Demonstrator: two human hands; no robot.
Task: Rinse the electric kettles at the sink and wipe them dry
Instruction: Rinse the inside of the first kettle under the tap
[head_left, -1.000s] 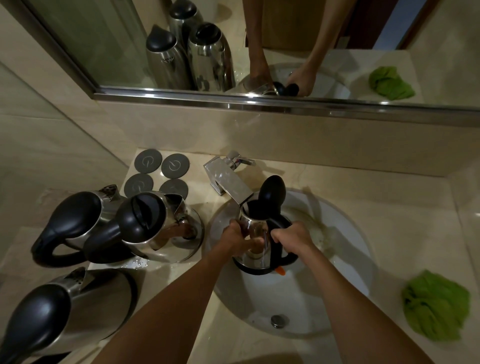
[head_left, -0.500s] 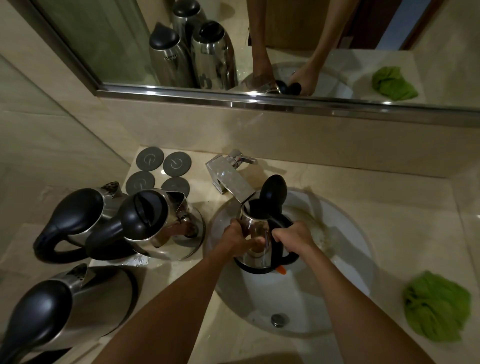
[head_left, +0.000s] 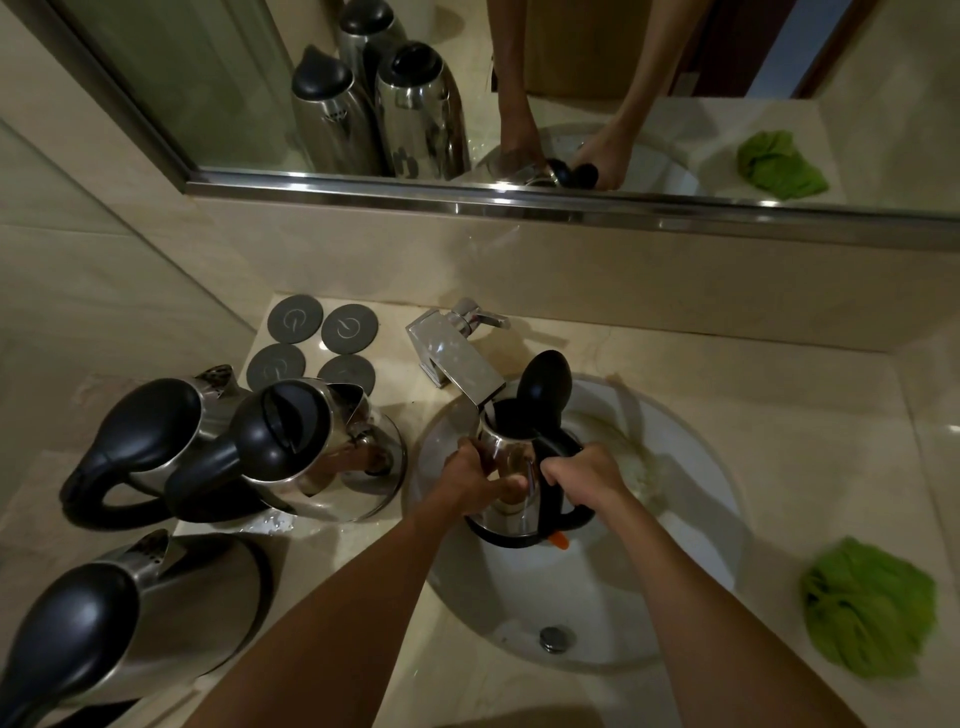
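Both hands' grip on kettle (head_left: 511, 467) (lid up) under faucet (head_left: 457, 358).

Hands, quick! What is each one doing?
Left hand: grips the kettle body, over the sink.
Right hand: grips the kettle's black handle.

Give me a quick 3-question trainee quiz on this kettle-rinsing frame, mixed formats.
1. True or false: the lid of the kettle held in the sink is flipped open under the faucet.
2. Multiple choice: the right hand grips A) the kettle's black handle B) the green cloth C) the faucet lever.
3. Fill in: apart from the held one, ___ kettles stand on the counter to the left of the sink.

Key: 1 true; 2 A; 3 three. The left hand holds the steel body.
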